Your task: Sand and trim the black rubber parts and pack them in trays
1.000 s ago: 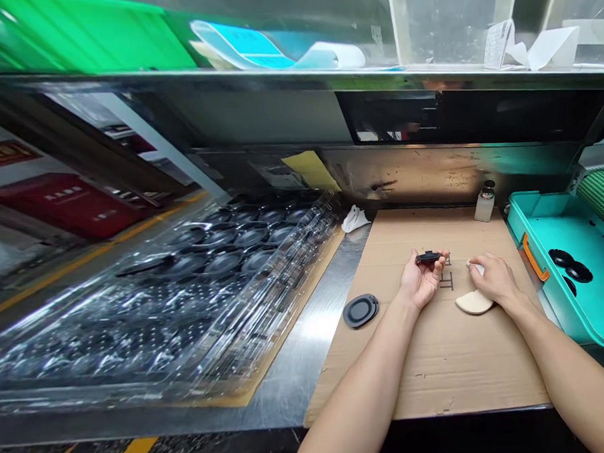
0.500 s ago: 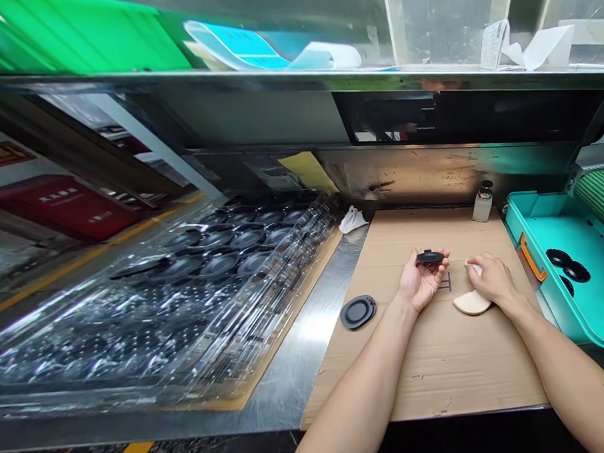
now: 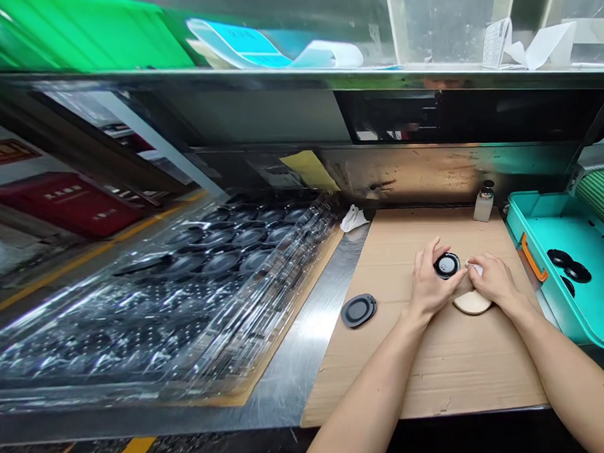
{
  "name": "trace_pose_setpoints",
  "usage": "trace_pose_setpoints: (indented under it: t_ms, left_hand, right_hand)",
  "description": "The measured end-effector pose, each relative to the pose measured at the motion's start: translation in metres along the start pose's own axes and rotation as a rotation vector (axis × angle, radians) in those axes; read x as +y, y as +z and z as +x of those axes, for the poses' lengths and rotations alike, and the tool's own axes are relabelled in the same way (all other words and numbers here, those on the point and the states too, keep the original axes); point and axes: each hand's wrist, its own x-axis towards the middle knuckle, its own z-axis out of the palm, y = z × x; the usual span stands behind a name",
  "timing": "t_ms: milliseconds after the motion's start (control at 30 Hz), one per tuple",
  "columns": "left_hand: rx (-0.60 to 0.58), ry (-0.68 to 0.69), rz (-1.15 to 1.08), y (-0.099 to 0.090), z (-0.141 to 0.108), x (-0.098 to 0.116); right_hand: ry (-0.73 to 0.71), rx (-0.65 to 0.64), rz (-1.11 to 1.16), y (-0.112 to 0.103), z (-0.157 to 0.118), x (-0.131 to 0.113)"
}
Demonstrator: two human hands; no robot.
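My left hand (image 3: 428, 285) is closed round the edge of a round black part (image 3: 448, 265), whose face with a pale grey centre is turned up towards me. Close beside it on the right, my right hand (image 3: 496, 280) pinches a small piece of white cloth (image 3: 475, 266). Partly under that hand lies a cream-coloured round pad (image 3: 472, 303) on the cardboard sheet (image 3: 456, 367). A dark grey round part (image 3: 359, 310) with a small tab rests flat at the cardboard's left side.
Clear plastic trays (image 3: 217, 329) with several black round parts stand at left. A teal bin (image 3: 579, 305) holding a few black rings is at right. A small bottle (image 3: 484, 202) and crumpled white cloth (image 3: 354, 219) stand at the back, below a metal shelf (image 3: 288, 77).
My left hand has turned over and moved slightly right, tipping the round black part so its face with the pale centre shows. The right hand has stayed nearly in place with the white cloth.
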Motion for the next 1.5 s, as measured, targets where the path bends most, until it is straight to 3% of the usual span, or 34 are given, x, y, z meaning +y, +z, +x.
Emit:
trace_pose_setpoints:
  t_ms: [367,600,767,933,1033,1267,1400,1500]
  left_hand:
    - [0.022,0.056,0.051,0.000,-0.001,-0.002]
    - [-0.386,-0.085,0.564,0.007,-0.002,-0.021]
    - [-0.284,-0.091,0.557,0.001,0.002,-0.022]
    - [-0.161,-0.263,0.509,-0.008,0.012,-0.026]
    - [-0.113,-0.296,0.542,-0.013,0.014,-0.027]
    - [-0.306,-0.229,0.464,-0.028,0.010,-0.019]
    - [-0.344,-0.238,0.449,-0.027,0.012,-0.007]
    - [-0.330,-0.161,0.379,-0.044,0.003,0.010]
  right_hand:
    - [0.001,0.007,-0.027,0.000,0.000,-0.001]
    - [0.009,0.011,-0.033,0.002,0.000,0.002]
    - [-0.002,0.029,-0.026,0.003,0.001,0.007]
    - [-0.019,0.047,-0.014,0.007,0.003,0.013]
    - [-0.039,0.050,-0.014,0.008,0.004,0.015]
    - [-0.050,0.036,-0.030,0.007,0.006,0.016]
    - [-0.050,0.043,-0.017,0.009,0.007,0.020]
    - [-0.042,0.056,-0.002,0.010,0.008,0.022]
